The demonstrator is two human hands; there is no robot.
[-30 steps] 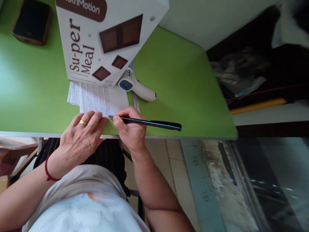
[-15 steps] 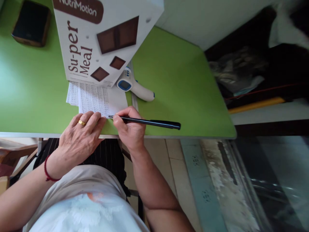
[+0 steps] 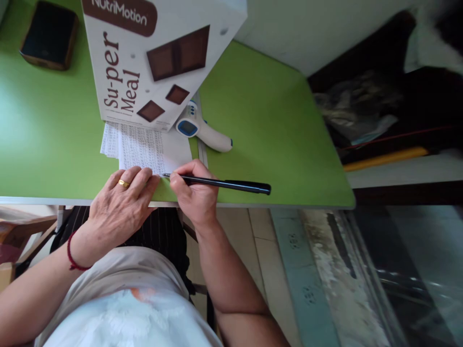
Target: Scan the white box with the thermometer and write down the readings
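A black pen is pinched in my right hand, its tip on the lower edge of a handwritten sheet of paper. Rows of small dark writing cover the left part of the sheet; its right part is blank. My left hand, with a gold ring, lies flat over the sheet's bottom edge, fingers stretched out and holding nothing. More papers stick out beneath on the left. A white box lettered "NutriMotion Su-per Meal" stands at the top of the papers and hides their upper ends.
A white and blue infrared thermometer lies beside the box, at the sheet's upper right. On the green table, a dark phone-like device sits at the far left. The table's front edge runs just under my wrists; a wall rises behind.
Both hands, the pen and the papers keep nearly the same places. The whole view has shifted very slightly.
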